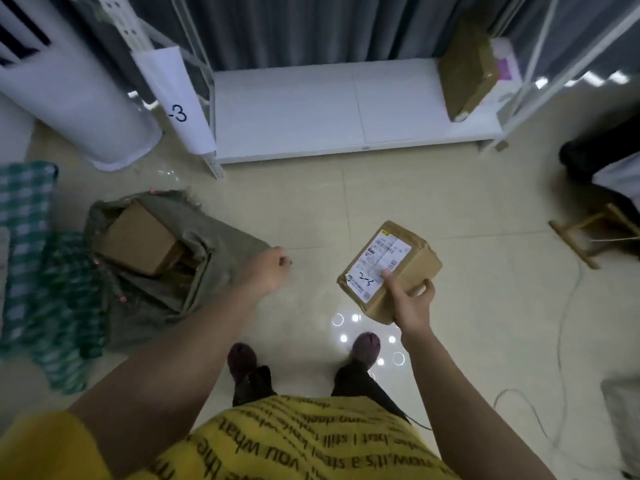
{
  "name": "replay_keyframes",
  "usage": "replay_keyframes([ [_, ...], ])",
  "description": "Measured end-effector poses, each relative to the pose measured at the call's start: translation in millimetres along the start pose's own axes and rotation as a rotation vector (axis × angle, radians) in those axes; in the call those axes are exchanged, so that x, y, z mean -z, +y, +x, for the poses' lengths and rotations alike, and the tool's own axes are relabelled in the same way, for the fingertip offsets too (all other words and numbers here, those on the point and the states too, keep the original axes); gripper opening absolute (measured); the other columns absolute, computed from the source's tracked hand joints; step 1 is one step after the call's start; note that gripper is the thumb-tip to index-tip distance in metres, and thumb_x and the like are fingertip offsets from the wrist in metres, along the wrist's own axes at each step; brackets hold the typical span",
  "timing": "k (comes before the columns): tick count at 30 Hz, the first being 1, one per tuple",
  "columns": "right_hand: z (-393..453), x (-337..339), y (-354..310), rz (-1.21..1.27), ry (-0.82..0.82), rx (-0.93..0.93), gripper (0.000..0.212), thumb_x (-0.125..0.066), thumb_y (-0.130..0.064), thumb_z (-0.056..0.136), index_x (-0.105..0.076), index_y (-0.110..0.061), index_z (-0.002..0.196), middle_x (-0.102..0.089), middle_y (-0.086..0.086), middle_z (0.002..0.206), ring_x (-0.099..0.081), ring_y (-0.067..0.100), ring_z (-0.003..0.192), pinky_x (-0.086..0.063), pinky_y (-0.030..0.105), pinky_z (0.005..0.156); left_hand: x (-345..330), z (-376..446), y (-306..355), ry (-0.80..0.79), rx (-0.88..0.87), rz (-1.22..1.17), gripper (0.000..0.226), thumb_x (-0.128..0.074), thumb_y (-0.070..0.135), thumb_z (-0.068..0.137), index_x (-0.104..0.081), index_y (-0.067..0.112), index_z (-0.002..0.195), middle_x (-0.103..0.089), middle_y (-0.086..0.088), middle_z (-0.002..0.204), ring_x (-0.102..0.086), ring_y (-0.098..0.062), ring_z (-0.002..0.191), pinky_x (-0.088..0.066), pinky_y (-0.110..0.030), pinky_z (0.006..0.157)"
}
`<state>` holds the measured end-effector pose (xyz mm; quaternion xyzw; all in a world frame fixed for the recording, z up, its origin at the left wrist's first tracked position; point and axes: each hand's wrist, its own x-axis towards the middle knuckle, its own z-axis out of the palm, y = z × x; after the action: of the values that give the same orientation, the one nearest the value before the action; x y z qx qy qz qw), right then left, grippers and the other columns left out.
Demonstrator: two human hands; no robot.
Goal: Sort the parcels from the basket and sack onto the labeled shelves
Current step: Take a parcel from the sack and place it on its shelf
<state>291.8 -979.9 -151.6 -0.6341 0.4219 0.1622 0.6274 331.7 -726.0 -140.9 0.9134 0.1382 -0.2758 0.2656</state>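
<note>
R hand [410, 303] grips a brown taped parcel [393, 268] from below, thumb on top pressing its white shipping label [379, 265], fingers [427, 289] curled round the parcel's right edge. Label has a barcode & handwritten "3-2". Parcel held in the air, tilted, right of the sack [166, 258] & in front of the white bottom shelf [346, 109].

L hand [268, 268] hovers just right of the sack, fingers curled into a loose fist, holding nothing.

Sack: grey-green, lying open on the tiled floor [433, 188], w/ a cardboard box [142, 239] showing in its mouth. Beyond the sack, a paper tag [176, 98] marked "-3" hangs on the shelf's left post. A second brown parcel [467, 71] sits at the shelf's far right end, well apart from the sack. Green checked cloth [38, 271] lies left of the sack.
</note>
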Motion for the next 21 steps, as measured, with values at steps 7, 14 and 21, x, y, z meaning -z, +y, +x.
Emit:
replay_keyframes([
  [7, 81.5, 124.6, -56.1, -0.066, 0.062, 0.023, 0.119, -0.086, -0.057, 0.058, -0.016, -0.030, 0.150, -0.044, 0.000, 0.142, -0.051, 0.021, 0.122, -0.044, 0.044, 0.106, -59.1, 38.5, 123.8, -0.009, -0.031, 0.033, 0.024, -0.045, 0.021, 0.097, -0.065, 0.008, 0.101, -0.067, -0.012, 0.105, -0.061, -0.030, 0.097, -0.045, -0.032, 0.077],
  [14, 181.8, 152.8, -145.6, -0.122, 0.015, 0.064, 0.109, -0.085, -0.052, 0.065, -0.020, -0.027, 0.149, -0.048, -0.002, 0.137, -0.054, 0.019, 0.116, -0.044, 0.042, 0.105, -66.7, 109.2, 212.4, -0.018, -0.007, 0.116, 0.019, -0.040, 0.025, 0.096, -0.058, 0.022, 0.094, -0.065, 0.000, 0.105, -0.057, -0.020, 0.087, -0.045, -0.031, 0.074],
  [21, 285.5, 149.7, -250.0, -0.264, -0.017, 0.110, 0.117, -0.086, -0.057, 0.060, -0.018, -0.026, 0.150, -0.045, 0.003, 0.140, -0.051, 0.022, 0.120, -0.044, 0.042, 0.106, -47.8, 206.7, 315.3, -0.022, 0.036, 0.118, 0.026, -0.038, 0.026, 0.100, -0.061, 0.018, 0.110, -0.063, -0.002, 0.114, -0.058, -0.023, 0.097, -0.044, -0.031, 0.077],
])
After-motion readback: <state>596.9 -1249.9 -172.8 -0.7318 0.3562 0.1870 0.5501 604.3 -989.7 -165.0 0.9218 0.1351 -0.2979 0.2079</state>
